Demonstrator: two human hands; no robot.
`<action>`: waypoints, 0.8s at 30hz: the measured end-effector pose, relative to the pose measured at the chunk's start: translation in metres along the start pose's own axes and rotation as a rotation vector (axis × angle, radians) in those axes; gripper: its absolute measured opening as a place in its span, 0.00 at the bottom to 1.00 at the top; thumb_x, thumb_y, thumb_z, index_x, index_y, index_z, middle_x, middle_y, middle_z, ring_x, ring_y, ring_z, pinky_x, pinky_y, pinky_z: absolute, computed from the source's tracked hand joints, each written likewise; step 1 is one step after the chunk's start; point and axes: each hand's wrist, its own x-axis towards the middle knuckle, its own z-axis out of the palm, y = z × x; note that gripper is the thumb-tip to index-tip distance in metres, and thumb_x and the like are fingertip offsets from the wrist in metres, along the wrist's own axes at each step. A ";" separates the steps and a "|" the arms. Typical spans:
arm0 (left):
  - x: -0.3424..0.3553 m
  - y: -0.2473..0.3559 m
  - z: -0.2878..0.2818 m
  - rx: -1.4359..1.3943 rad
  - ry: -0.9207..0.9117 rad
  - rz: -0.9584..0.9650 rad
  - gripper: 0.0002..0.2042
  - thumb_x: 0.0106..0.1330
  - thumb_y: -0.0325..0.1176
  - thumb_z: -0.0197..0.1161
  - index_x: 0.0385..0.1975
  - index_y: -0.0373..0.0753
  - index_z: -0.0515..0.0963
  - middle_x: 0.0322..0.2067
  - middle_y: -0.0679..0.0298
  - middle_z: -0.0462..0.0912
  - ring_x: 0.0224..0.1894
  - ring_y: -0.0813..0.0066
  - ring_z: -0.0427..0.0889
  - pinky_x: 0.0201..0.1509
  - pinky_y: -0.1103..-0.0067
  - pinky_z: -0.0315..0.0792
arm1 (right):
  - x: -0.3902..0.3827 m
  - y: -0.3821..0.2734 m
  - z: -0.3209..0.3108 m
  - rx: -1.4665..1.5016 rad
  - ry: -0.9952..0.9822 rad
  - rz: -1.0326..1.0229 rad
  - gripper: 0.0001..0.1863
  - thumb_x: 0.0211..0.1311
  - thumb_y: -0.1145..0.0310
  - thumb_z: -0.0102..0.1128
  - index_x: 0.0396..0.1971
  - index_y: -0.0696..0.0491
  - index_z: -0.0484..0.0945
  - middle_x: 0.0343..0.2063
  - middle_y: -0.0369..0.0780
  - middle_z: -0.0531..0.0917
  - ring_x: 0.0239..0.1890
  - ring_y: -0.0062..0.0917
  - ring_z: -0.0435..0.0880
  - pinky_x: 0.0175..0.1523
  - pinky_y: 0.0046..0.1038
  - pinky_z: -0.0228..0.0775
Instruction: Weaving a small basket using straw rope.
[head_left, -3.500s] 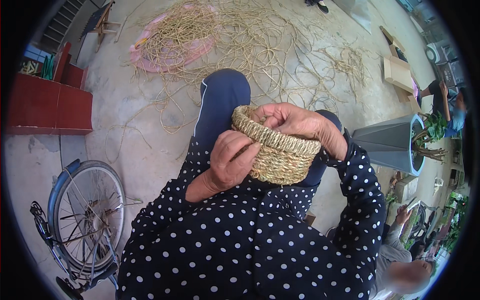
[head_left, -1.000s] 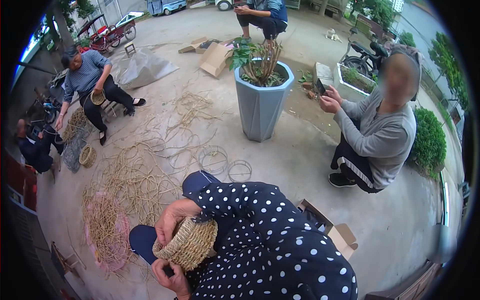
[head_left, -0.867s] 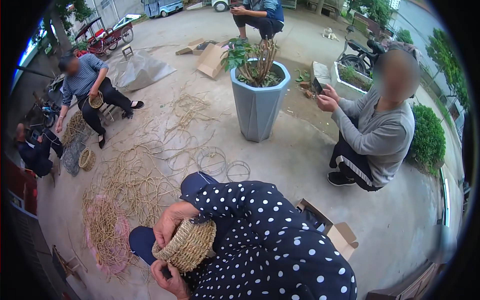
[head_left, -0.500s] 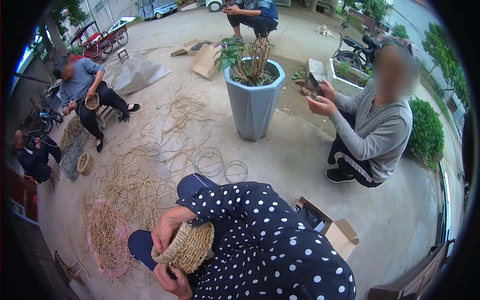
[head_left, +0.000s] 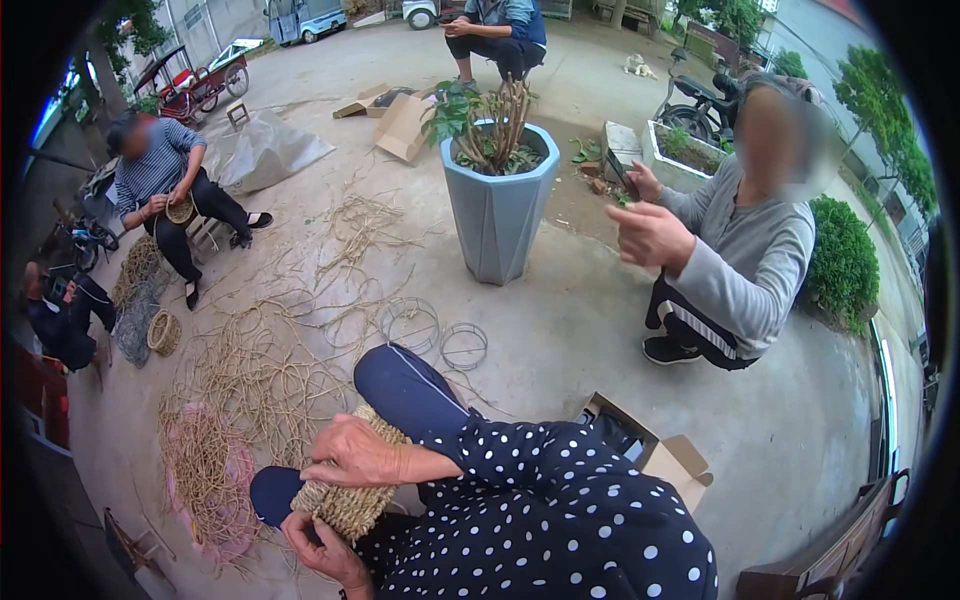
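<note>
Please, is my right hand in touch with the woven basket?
Touching. The head view shows your right hand lying across the woven basket, with no gap visible between them.

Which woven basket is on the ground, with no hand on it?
The floor basket beside the grey sheet. The striped-shirt person's basket is held; the near basket has the wearer's left hand and right hand on it.

- Right hand (head_left: 350, 452): far side, back uppermost, fingers bent, pointing left.
- Right forearm (head_left: 430, 463): reaching leftward, wrist bare.
- Left hand (head_left: 328, 552): nearer, fingers curled.
</note>
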 end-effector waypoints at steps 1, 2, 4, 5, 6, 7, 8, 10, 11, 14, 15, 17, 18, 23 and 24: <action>0.004 -0.001 0.002 0.003 -0.001 0.007 0.06 0.58 0.20 0.53 0.36 0.29 0.71 0.35 0.57 0.71 0.40 0.61 0.72 0.49 0.69 0.67 | 0.004 0.005 0.002 0.000 0.008 0.013 0.22 0.54 0.53 0.63 0.13 0.56 0.75 0.15 0.44 0.75 0.25 0.41 0.77 0.39 0.38 0.65; 0.008 0.000 0.004 0.001 0.000 0.008 0.06 0.58 0.20 0.53 0.36 0.29 0.71 0.35 0.57 0.71 0.40 0.61 0.72 0.49 0.69 0.67 | 0.011 0.011 0.003 -0.002 0.013 0.020 0.22 0.54 0.54 0.63 0.12 0.57 0.74 0.13 0.45 0.74 0.23 0.43 0.76 0.36 0.39 0.65; 0.016 0.002 0.009 0.047 0.003 0.054 0.07 0.58 0.20 0.53 0.36 0.29 0.71 0.36 0.56 0.71 0.40 0.61 0.72 0.48 0.70 0.68 | 0.023 0.019 0.003 0.063 -0.055 0.119 0.24 0.55 0.55 0.62 0.11 0.60 0.72 0.11 0.50 0.70 0.19 0.48 0.72 0.27 0.42 0.63; 0.018 0.007 0.013 0.065 -0.004 0.065 0.07 0.57 0.19 0.52 0.35 0.29 0.71 0.35 0.56 0.71 0.37 0.61 0.73 0.43 0.72 0.70 | 0.027 0.024 0.003 0.067 -0.099 0.169 0.25 0.55 0.55 0.61 0.11 0.60 0.71 0.10 0.51 0.69 0.17 0.49 0.71 0.25 0.43 0.62; 0.019 0.010 0.017 0.066 -0.051 0.055 0.06 0.57 0.20 0.52 0.35 0.30 0.71 0.34 0.57 0.70 0.36 0.64 0.72 0.42 0.73 0.69 | 0.025 0.032 0.006 0.101 -0.104 0.179 0.24 0.57 0.54 0.60 0.12 0.60 0.73 0.11 0.51 0.70 0.17 0.49 0.71 0.25 0.43 0.63; 0.019 0.011 0.020 0.066 -0.106 0.045 0.06 0.57 0.21 0.52 0.34 0.31 0.70 0.33 0.59 0.69 0.34 0.67 0.72 0.41 0.75 0.68 | 0.018 0.041 0.008 0.097 -0.099 0.182 0.24 0.57 0.54 0.60 0.12 0.60 0.73 0.11 0.51 0.70 0.17 0.49 0.71 0.25 0.43 0.63; 0.017 0.006 0.024 0.056 -0.133 -0.002 0.06 0.56 0.18 0.52 0.33 0.31 0.70 0.32 0.58 0.69 0.30 0.67 0.72 0.35 0.76 0.68 | 0.011 0.049 0.012 0.077 -0.110 0.218 0.23 0.57 0.55 0.59 0.13 0.59 0.75 0.11 0.51 0.70 0.17 0.49 0.71 0.26 0.42 0.63; 0.014 0.003 0.025 0.099 -0.190 0.017 0.07 0.55 0.18 0.54 0.33 0.31 0.71 0.32 0.57 0.70 0.30 0.64 0.73 0.33 0.74 0.69 | 0.000 0.059 0.015 0.037 -0.119 0.232 0.20 0.58 0.55 0.59 0.17 0.57 0.79 0.14 0.51 0.73 0.19 0.48 0.74 0.27 0.42 0.66; 0.014 0.002 0.026 0.143 -0.245 0.037 0.08 0.54 0.17 0.56 0.34 0.31 0.71 0.33 0.55 0.70 0.31 0.60 0.74 0.32 0.72 0.70 | -0.001 0.061 0.018 0.035 -0.117 0.237 0.20 0.58 0.55 0.59 0.17 0.57 0.79 0.14 0.51 0.73 0.19 0.48 0.74 0.27 0.42 0.66; 0.023 0.011 0.026 0.256 -0.288 0.111 0.08 0.54 0.18 0.57 0.34 0.31 0.70 0.33 0.53 0.69 0.32 0.56 0.75 0.33 0.70 0.70 | -0.003 0.064 0.024 0.028 0.016 0.140 0.21 0.60 0.57 0.59 0.15 0.58 0.76 0.13 0.50 0.73 0.19 0.47 0.73 0.25 0.39 0.64; 0.026 0.014 0.022 0.259 -0.341 0.062 0.08 0.54 0.19 0.59 0.33 0.32 0.70 0.33 0.53 0.69 0.33 0.54 0.75 0.33 0.68 0.70 | -0.005 0.064 0.025 0.025 0.006 0.142 0.21 0.60 0.57 0.58 0.15 0.58 0.75 0.13 0.49 0.73 0.20 0.47 0.74 0.27 0.39 0.64; 0.034 0.018 0.017 0.286 -0.379 0.105 0.07 0.54 0.19 0.59 0.32 0.32 0.71 0.33 0.53 0.69 0.33 0.53 0.75 0.33 0.68 0.70 | -0.006 0.066 0.023 0.015 -0.013 0.143 0.21 0.61 0.58 0.57 0.14 0.57 0.73 0.14 0.48 0.73 0.22 0.46 0.75 0.32 0.39 0.65; 0.038 0.016 0.016 0.315 -0.415 0.148 0.07 0.54 0.19 0.59 0.32 0.33 0.72 0.33 0.53 0.69 0.33 0.53 0.74 0.34 0.68 0.70 | -0.006 0.067 0.022 0.012 -0.014 0.144 0.21 0.61 0.58 0.57 0.14 0.57 0.73 0.14 0.48 0.73 0.22 0.46 0.75 0.32 0.39 0.65; 0.048 -0.016 -0.001 -0.256 -0.537 -0.247 0.06 0.54 0.17 0.57 0.31 0.31 0.73 0.31 0.67 0.68 0.29 0.82 0.69 0.34 0.85 0.64 | -0.006 0.066 0.021 0.034 -0.055 0.164 0.21 0.61 0.58 0.57 0.13 0.56 0.72 0.13 0.44 0.73 0.23 0.42 0.75 0.39 0.38 0.64; 0.043 -0.029 -0.005 -0.449 -0.514 -0.331 0.06 0.54 0.17 0.58 0.30 0.32 0.72 0.31 0.67 0.67 0.29 0.82 0.69 0.34 0.86 0.64 | -0.006 0.066 0.021 0.035 -0.055 0.163 0.21 0.61 0.58 0.57 0.13 0.56 0.72 0.13 0.44 0.73 0.23 0.42 0.75 0.39 0.38 0.64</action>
